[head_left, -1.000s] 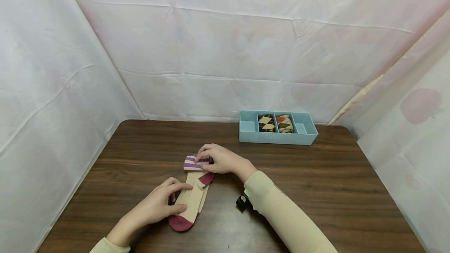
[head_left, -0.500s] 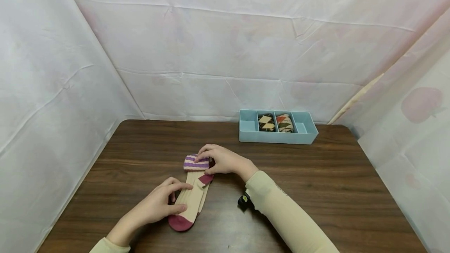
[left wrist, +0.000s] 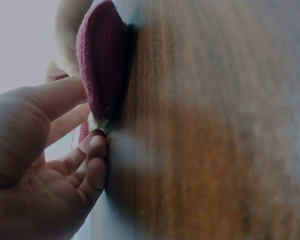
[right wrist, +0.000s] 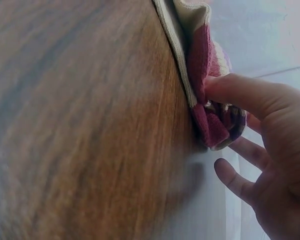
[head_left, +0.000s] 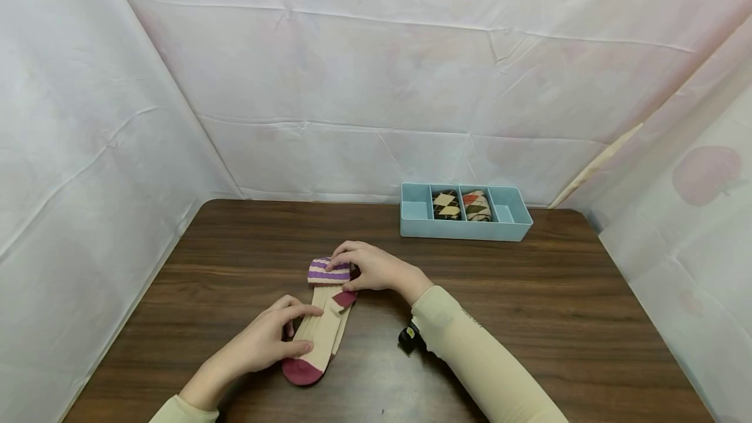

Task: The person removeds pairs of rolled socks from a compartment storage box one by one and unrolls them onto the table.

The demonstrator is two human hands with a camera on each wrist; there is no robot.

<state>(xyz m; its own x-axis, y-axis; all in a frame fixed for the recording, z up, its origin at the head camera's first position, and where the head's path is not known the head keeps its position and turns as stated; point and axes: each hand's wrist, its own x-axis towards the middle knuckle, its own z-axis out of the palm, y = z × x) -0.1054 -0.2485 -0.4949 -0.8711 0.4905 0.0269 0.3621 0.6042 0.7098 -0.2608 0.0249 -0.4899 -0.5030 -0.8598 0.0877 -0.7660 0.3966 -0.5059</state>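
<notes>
A pair of cream socks [head_left: 322, 328] lies stacked on the table, with maroon toes and heels. Its purple-striped cuff [head_left: 329, 273] is folded over at the far end. My left hand [head_left: 263, 339] rests on the near half, thumb and index finger on the knit; in the left wrist view its other fingers bend down beside the maroon toe [left wrist: 104, 55]. My right hand [head_left: 376, 267] holds the cuff end, index finger over the stripes and thumb against the maroon heel [right wrist: 200, 62]. The right wrist view shows the cuff bunched between thumb and fingers, little finger held away.
At the back right stands a light blue divided box [head_left: 464, 230]. Its middle compartments hold a rolled black-and-cream argyle sock [head_left: 447, 205] and a rolled beige argyle sock [head_left: 477, 206]. A small black device [head_left: 408, 338] shows at my right wrist. Pale cloth walls [head_left: 376, 83] surround the table.
My right thumb has moved from the cuff's striped edge down to the maroon heel. The left hand and the socks have stayed nearly still.
</notes>
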